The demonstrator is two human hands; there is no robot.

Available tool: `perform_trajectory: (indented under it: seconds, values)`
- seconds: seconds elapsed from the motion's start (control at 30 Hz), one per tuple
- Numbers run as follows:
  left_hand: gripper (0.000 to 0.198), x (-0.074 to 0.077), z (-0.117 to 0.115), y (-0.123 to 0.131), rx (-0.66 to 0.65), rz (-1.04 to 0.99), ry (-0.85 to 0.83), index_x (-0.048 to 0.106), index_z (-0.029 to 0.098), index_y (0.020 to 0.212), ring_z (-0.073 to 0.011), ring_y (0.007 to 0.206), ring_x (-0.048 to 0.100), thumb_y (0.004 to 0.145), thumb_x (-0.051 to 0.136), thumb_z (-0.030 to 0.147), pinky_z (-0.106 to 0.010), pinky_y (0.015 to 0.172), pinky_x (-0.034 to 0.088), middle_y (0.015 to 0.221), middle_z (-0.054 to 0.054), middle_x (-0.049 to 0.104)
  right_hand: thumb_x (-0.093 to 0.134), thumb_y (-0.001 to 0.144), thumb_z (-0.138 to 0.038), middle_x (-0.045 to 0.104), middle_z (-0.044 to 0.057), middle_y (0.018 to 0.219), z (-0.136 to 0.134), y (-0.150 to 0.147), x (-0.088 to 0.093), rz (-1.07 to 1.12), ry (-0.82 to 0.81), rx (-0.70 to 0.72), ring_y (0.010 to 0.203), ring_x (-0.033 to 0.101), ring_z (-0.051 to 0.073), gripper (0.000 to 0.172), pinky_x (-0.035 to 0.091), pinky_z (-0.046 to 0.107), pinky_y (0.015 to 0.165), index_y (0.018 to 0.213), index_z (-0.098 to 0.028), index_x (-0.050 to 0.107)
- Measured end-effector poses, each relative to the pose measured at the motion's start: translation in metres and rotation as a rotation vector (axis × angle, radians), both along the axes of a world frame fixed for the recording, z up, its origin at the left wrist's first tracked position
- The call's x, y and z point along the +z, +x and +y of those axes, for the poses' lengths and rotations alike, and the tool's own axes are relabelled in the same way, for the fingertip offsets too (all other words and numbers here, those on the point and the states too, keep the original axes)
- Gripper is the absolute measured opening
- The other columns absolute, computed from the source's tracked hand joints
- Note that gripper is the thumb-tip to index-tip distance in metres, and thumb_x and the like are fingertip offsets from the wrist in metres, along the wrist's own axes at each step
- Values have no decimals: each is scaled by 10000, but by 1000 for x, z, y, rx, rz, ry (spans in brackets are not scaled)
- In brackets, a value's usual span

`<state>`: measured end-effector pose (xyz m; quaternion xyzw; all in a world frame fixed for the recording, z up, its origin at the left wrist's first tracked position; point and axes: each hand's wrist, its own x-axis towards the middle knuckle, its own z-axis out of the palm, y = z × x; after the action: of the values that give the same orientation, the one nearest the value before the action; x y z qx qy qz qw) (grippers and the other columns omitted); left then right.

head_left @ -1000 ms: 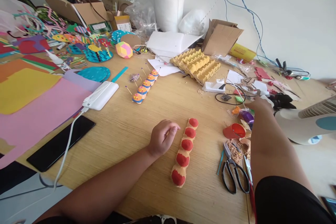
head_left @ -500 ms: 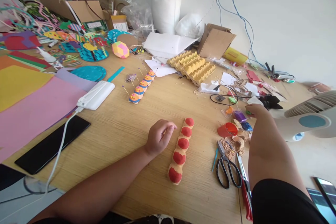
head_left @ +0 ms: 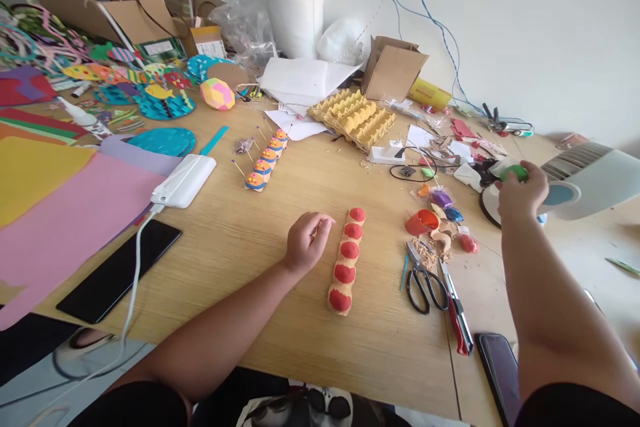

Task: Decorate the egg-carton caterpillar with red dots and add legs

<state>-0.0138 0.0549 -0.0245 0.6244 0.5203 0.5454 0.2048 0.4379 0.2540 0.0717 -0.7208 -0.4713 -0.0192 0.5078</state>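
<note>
A strip of egg carton cups (head_left: 349, 260) with red-painted tops lies in front of me. Just left of it, my left hand (head_left: 307, 240) rests with its fingers curled in, and nothing shows in them. My right hand (head_left: 525, 195) is raised at the right, beside the white fan (head_left: 595, 180). Its fingers are closed on a small packet of green clay (head_left: 515, 172), part of which they cover. Below and left of that hand lie packets of purple clay (head_left: 441, 198), blue clay (head_left: 454, 214) and red clay (head_left: 469, 243).
Scissors (head_left: 425, 280), a utility knife (head_left: 457, 310) and a red cup (head_left: 423, 221) lie right of the strip. Behind are a finished caterpillar strip (head_left: 267, 161) and a yellow egg tray (head_left: 353, 119). A white power bank (head_left: 185, 181) and phone (head_left: 117, 271) lie left.
My right hand has moved right from the clay packets towards the fan, lifting the green packet. My left hand stays curled beside the red-topped strip. The view has shifted right.
</note>
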Motion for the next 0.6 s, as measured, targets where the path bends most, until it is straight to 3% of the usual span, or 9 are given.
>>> perform_trajectory:
  seconds: [0.07,0.17,0.37,0.47,0.6]
  values:
    - [261,-1,0,0,-4,12,21,686,211,924,-184,799,629,1012,471,331,-324,760,491,862,-59,706,599,877,-86,649,194,1196,-23,-10,6,316,125,61,851,701,188,403,577,374,723,1270,-170,634]
    - [236,-2,-1,1,0,46,30,690,211,919,-176,766,607,996,506,336,-316,736,485,822,-49,691,644,836,-30,672,130,1185,-75,-35,2,584,206,185,890,727,176,334,615,368,788,1121,-195,696]
    - [211,-2,-5,1,-67,79,88,692,216,934,-166,752,599,981,536,349,-306,747,493,800,-31,674,749,789,-114,745,14,1007,-196,-117,-43,1141,71,360,872,756,147,232,645,276,775,979,-234,689]
    - [253,-2,-6,0,-45,102,56,685,209,999,-173,793,620,1000,496,378,-305,766,496,841,-39,683,758,804,-172,770,-13,993,-236,-162,-65,1413,-129,438,925,762,175,249,641,395,847,1006,-284,666]
    - [399,-2,-9,-1,-105,205,-48,556,213,1328,-183,845,655,1049,337,395,-307,767,495,943,-41,692,636,879,-161,776,-67,1056,-248,-210,-76,1625,-155,420,1093,718,187,221,470,661,1048,1009,-339,650]
